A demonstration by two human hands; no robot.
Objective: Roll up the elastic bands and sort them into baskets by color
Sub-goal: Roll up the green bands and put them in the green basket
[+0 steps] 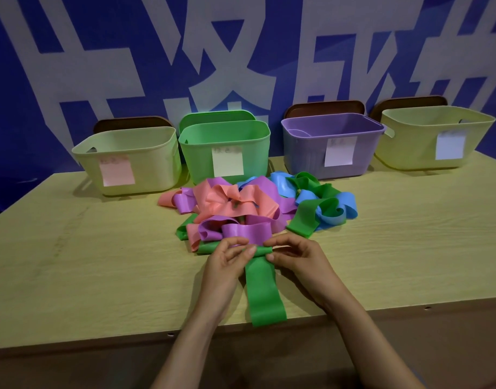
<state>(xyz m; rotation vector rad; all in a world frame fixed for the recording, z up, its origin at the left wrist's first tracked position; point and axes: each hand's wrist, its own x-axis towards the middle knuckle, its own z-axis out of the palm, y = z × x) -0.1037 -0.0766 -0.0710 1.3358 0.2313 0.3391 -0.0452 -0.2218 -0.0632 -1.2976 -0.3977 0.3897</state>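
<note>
A green elastic band (265, 293) lies flat on the table, its near end hanging over the front edge. My left hand (227, 265) and my right hand (294, 258) pinch its far end, one at each side, where a small roll has formed. Just beyond the hands sits a tangled pile of bands (241, 209) in pink, purple, green and blue. Along the back stand a yellow basket (128, 161) with a pink label, a green basket (227, 150), a purple basket (331, 144) and another yellow basket (435, 136) with a pale label.
The wooden table (100, 262) runs wide to both sides of the pile. Brown and green lids lean behind the baskets against a blue wall with large white characters. The table's front edge is close below my wrists.
</note>
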